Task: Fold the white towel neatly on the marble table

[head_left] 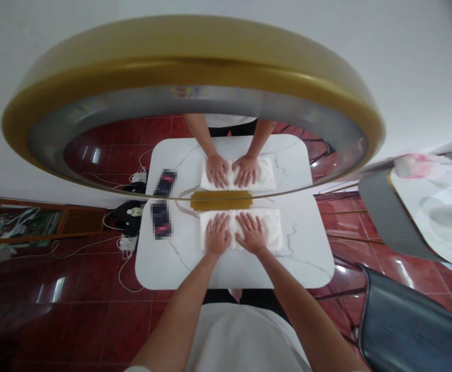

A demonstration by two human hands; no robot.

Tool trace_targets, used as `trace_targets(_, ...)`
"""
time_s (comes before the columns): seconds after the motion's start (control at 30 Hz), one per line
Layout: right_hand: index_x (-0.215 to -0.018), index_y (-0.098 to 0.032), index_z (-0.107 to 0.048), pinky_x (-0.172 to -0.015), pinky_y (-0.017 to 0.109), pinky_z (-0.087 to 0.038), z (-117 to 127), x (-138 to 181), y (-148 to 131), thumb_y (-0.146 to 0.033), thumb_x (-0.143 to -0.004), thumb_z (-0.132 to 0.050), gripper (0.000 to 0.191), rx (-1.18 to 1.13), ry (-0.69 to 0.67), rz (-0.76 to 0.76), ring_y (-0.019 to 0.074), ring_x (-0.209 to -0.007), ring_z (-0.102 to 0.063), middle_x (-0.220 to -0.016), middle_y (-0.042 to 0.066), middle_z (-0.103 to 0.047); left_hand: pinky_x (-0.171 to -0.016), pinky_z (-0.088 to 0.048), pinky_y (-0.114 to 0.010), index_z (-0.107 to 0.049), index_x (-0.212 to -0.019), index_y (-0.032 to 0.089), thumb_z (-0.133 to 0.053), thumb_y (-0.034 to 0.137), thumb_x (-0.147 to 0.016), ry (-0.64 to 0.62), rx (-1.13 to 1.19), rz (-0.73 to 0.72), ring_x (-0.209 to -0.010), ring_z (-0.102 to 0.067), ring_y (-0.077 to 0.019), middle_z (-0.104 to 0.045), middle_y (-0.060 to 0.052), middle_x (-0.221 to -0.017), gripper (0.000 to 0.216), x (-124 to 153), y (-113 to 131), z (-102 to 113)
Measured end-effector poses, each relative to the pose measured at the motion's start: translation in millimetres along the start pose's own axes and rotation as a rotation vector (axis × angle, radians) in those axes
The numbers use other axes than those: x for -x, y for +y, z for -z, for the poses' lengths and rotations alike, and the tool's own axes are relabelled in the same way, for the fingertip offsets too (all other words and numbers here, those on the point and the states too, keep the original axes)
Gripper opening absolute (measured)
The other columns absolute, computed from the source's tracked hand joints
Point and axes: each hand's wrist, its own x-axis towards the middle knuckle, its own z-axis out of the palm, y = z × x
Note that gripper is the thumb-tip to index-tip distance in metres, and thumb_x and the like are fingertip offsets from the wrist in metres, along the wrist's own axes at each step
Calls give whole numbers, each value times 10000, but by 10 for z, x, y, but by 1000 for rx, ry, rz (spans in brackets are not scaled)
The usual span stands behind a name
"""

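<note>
A folded white cloth (274,231), which looks like a towel, lies flat on the white marbled table (195,276). My left hand (217,233) rests palm down on its left part, fingers spread and pointing away from me. Beside it, a little to the right, my right hand (251,232) presses flat on the same cloth with its fingers apart. Neither hand grips anything. The parts of the cloth under my palms are hidden.
A large round mirror with a gold frame (195,67) stands at the table's back on a gold base (222,200), reflecting hands and cloth. A blurred dark item (161,220) lies at left. To the right are a black chair (408,320) and another white table (416,199). Cables trail at left.
</note>
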Motion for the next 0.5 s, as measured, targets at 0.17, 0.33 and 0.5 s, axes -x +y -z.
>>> trace_targets(0.17, -1476, -277, -129, -1138, 487, -84, 29, 57, -3, -453, -880, -440, 694, -5, 9, -7, 248, -1384, -217, -1513, 5, -241, -1152, -156, -449, -269, -1448, 250, -402, 227, -867, 13, -1, 10, -1405, -203, -209, -297, 3, -1500, 596, 33, 32, -6)
trace_targets(0.33, -1476, -277, -112, -1136, 487, -95, 93, 274, 39, -416, -882, -446, 696, 0, 16, -9, 249, -1382, -224, -1511, 3, -244, -1147, -165, -472, -255, -1452, 244, -401, 209, -867, 14, 10, 18, -1406, -200, -218, -295, -12, -1502, 604, 191, 191, -52)
trace_targets(0.5, -1477, -268, -117, -1133, 492, -110, 171, 753, 132, -388, -872, -457, 704, 22, 4, -29, 260, -1382, -224, -1513, 8, -236, -1148, -178, -476, -220, -1462, 251, -415, 210, -862, -20, 26, -27, -1405, -200, -225, -286, -8, -1506, 633, 482, 492, -96)
